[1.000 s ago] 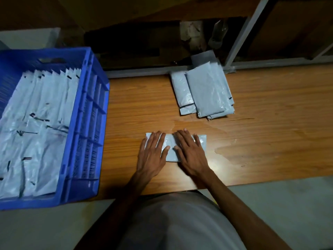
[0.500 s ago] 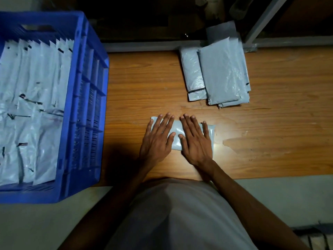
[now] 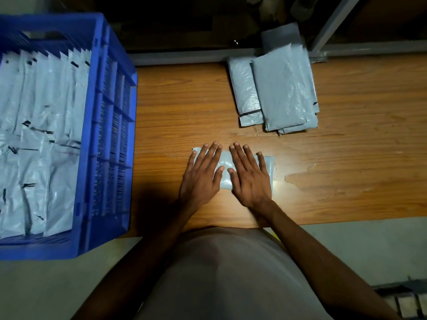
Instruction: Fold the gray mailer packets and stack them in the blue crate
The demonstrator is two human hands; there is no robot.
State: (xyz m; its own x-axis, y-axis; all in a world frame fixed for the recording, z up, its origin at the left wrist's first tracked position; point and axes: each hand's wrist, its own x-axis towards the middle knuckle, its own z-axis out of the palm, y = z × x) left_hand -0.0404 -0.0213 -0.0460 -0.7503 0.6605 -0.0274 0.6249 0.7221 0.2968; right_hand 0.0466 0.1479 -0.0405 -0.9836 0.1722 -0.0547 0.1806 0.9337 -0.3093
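Note:
A folded gray mailer packet lies on the wooden table near its front edge. My left hand presses flat on its left half and my right hand presses flat on its right half, fingers straight. Only the middle strip and right end of the packet show. A pile of unfolded gray mailers lies at the back of the table. The blue crate stands at the left, holding several folded gray packets in rows.
A grey metal rail runs along the table's far edge, with a slanted metal post at the back right. The pale floor shows below the table's front edge.
Both hands stay flat on the folded packet, hardly shifted. The view has tilted down and moved closer, so crate and pile sit a little differently in the frame.

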